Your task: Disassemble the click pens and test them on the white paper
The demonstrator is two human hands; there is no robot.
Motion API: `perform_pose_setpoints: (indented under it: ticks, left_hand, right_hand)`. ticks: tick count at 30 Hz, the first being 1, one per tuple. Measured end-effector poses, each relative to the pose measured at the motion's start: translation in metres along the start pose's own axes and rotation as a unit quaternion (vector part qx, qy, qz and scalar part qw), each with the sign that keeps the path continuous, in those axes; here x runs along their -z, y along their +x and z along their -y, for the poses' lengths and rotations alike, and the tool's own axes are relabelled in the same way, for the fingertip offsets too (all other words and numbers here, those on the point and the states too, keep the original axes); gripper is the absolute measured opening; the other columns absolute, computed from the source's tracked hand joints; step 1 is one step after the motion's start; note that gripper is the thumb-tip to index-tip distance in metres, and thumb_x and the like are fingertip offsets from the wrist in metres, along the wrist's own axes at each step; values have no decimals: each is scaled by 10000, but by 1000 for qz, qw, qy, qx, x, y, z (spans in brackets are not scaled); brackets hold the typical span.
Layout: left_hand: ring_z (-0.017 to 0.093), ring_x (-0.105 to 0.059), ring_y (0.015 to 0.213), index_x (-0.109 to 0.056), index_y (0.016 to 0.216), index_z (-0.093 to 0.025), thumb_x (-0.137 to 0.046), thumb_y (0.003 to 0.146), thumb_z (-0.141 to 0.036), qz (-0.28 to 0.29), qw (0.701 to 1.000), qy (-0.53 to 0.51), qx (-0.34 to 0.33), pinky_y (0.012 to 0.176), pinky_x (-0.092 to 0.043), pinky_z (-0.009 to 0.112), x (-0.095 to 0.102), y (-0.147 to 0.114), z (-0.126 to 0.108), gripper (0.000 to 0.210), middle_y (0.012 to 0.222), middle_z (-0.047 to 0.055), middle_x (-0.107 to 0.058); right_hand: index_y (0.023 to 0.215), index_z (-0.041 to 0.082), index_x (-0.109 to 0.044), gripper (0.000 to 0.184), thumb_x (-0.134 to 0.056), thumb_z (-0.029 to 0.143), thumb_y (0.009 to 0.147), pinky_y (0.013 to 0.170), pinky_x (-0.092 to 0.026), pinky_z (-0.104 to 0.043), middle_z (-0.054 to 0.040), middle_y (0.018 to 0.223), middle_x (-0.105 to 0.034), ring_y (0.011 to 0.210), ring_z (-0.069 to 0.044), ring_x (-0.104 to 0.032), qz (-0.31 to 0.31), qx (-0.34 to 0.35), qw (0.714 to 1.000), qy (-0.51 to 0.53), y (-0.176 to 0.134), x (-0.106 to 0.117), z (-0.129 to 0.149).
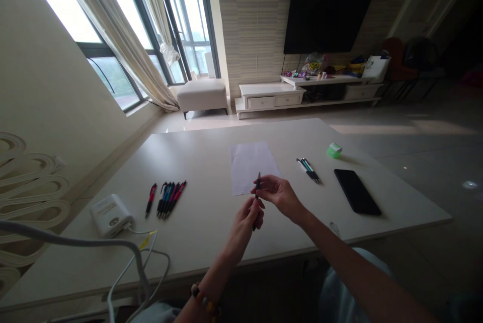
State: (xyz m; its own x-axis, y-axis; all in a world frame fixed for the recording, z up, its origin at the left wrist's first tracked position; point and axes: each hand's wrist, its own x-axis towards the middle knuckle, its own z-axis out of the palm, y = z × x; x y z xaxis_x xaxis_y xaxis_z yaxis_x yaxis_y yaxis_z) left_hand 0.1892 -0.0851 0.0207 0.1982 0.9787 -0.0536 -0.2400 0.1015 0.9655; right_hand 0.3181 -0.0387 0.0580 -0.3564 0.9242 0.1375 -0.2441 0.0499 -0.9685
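A dark pen (258, 182) with a greyish end is held upright between both hands above the near edge of a white sheet of paper (251, 162). My left hand (247, 220) is closed around its lower part. The fingers of my right hand (281, 194) pinch the upper part. Fingers hide much of the pen's middle. Several pens with coloured and black barrels (171, 199) lie side by side to the left, and a red and black pen (151, 200) lies a little apart from them. On the right rest several slim white, teal and black pens (308, 170).
A black phone (356, 192) and a small green box (334, 150) lie on the right of the white table (204, 247). At the left stands a white power adapter (110, 216) with looping cables (139, 257). Beyond are a TV cabinet (271, 99) and a padded stool (202, 94).
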Motion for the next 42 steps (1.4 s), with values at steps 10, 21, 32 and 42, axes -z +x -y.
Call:
perform_pose_setpoints:
  ticks: [10, 21, 32, 42]
  left_hand:
    - [88, -396, 517, -502, 755, -170, -456, 828, -532, -44, 996, 83, -11, 513, -313, 214, -6, -7, -4, 372, 559, -36, -459]
    - [78, -409, 483, -510, 749, -179, -494, 781, -570, -103, 992, 69, 14, 473, -309, 197, -1, -9, 7, 393, 556, -44, -469]
    - [75, -407, 487, -511, 761, -171, -485, 808, -532, -89, 995, 54, 8, 478, -306, 193, 0, -7, 12, 365, 560, -39, -472]
    - [75, -420, 492, -513, 757, -169, -484, 812, -523, -79, 995, 52, 6, 481, -316, 194, -2, -8, 12, 360, 563, -37, -474]
  right_hand:
    - [975, 171, -609, 318, -688, 331, 711, 685, -485, -286, -81, 907, -694, 813, -179, -633, -119, 45, 992, 12, 9, 23, 9]
    - [980, 160, -602, 320, -654, 233, 672, 667, -412, -257, -40, 722, -672, 720, -192, -624, -99, -122, 822, -548, -6, 51, -57]
    - [935, 166, -622, 286, -649, 302, 685, 657, -408, -239, -44, 734, -686, 723, -186, -634, -102, -123, 820, -549, -7, 56, -49]
    - [900, 168, -647, 233, -625, 260, 687, 651, -423, -230, -43, 734, -700, 723, -184, -646, -78, -114, 832, -538, -8, 51, -47]
